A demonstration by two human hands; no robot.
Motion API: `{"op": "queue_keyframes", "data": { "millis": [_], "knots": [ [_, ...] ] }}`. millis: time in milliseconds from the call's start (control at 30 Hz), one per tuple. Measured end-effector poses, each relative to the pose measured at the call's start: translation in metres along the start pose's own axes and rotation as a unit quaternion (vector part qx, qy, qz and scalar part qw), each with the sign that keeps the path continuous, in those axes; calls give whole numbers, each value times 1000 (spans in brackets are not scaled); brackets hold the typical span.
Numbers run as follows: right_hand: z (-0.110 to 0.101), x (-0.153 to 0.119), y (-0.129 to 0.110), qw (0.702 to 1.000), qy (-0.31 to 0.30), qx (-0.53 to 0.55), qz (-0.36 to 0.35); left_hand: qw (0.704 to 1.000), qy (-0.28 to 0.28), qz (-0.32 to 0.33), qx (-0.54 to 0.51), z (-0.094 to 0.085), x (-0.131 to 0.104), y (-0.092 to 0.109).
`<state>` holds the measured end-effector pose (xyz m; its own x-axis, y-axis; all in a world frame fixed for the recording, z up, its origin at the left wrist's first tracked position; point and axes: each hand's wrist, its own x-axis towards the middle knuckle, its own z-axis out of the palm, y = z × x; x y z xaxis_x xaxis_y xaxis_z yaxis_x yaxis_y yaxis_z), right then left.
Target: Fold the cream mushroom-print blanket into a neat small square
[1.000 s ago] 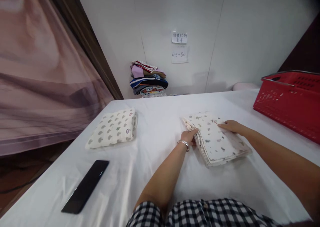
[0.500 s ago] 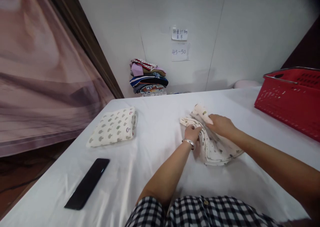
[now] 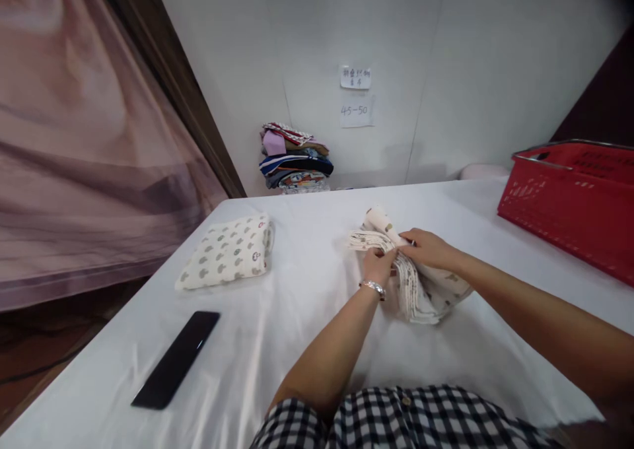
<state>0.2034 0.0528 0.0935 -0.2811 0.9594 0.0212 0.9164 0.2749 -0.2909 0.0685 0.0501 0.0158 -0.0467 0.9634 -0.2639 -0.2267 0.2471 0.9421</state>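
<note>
Between my two hands is a cream cloth (image 3: 421, 294) with small dark prints, bunched and folded in many layers on the table's right half. My left hand (image 3: 379, 266), with a silver bracelet at its wrist, grips the near edge of the layers. Just to its right, my right hand (image 3: 426, 247) is closed on the upper layers, its fingertips close to my left hand's. A corner of the cloth sticks up beyond the hands. My palms and the undersides of the layers are hidden.
A folded cream cloth with mushroom prints (image 3: 225, 254) lies on the white-covered table (image 3: 302, 323) at left. Nearer me is a black phone (image 3: 176, 360). A red basket (image 3: 564, 205) stands at right. Stacked fabrics (image 3: 296, 162) sit by the wall, under paper signs (image 3: 355, 96).
My right hand has moved left, close to my left hand, drawing the cloth's upper layers along. The cloth looks more gathered. The view has shifted slightly.
</note>
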Motion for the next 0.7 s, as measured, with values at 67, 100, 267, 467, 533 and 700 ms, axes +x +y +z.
{"op": "queue_keyframes", "data": {
  "millis": [67,100,267,467,533,700],
  "knots": [
    [0,-2,-7,1000,-3,5,2,1000,3,-14,-14,-3,-1,0],
    [0,-2,-12,1000,-7,9,2,999,1,-22,-27,-6,-2,1],
    [-9,-3,-36,999,-19,-31,-6,989,-34,-25,-144,-19,-13,13],
    [-7,6,-58,994,-8,-101,-28,979,-11,-28,-200,-30,-23,32],
    [-2,11,-62,994,-16,-107,-33,981,10,-26,-191,-33,-22,31],
    [7,19,-62,991,-79,-108,-11,995,14,-26,-99,-36,-18,25]
  ]
}}
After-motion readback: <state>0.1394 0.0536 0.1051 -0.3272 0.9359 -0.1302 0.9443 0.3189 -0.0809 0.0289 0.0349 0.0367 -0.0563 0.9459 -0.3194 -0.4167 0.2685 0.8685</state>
